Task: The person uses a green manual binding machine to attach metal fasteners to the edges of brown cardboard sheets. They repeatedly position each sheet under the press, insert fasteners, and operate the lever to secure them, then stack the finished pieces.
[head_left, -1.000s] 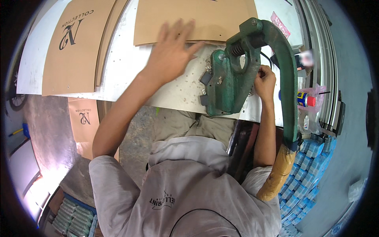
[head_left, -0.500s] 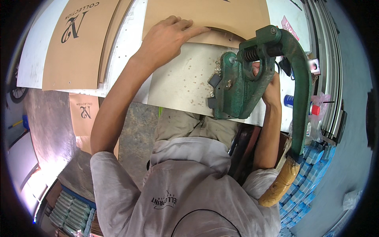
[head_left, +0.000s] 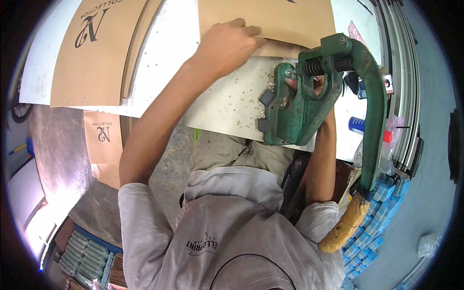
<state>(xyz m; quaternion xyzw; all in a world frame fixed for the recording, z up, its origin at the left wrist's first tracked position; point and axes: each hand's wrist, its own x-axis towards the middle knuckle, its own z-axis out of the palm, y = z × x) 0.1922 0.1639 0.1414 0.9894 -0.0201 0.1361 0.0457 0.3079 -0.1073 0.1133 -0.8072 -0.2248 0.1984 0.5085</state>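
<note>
On the white table, my left hand [head_left: 231, 47] grips the near edge of a flat brown paper bag [head_left: 270, 21], fingers on top and the thumb hidden. That edge bows up over a second brown layer. A green hand press [head_left: 302, 113] stands at the table's near side, its long lever [head_left: 372, 111] ending in a tape-wrapped handle [head_left: 345, 222]. Behind the press frame is my right hand [head_left: 319, 86], mostly hidden. One of its fingertips reaches to the press's metal pin; the fingers look closed, and what they hold cannot be made out. Small metal eyelets [head_left: 271, 79] lie by the pin.
More printed brown bags [head_left: 92, 63] lie at the table's left, with another brown piece [head_left: 104, 137] below the edge. Right of the press are a blue can [head_left: 356, 124] and pink plastic [head_left: 355, 31]. Blue-wrapped bundles [head_left: 374, 222] are stacked on the lower right.
My left hand has slid to the right, and the brown paper bag has shifted right with it. My right hand has moved left, bringing a fingertip up to the press's pin.
</note>
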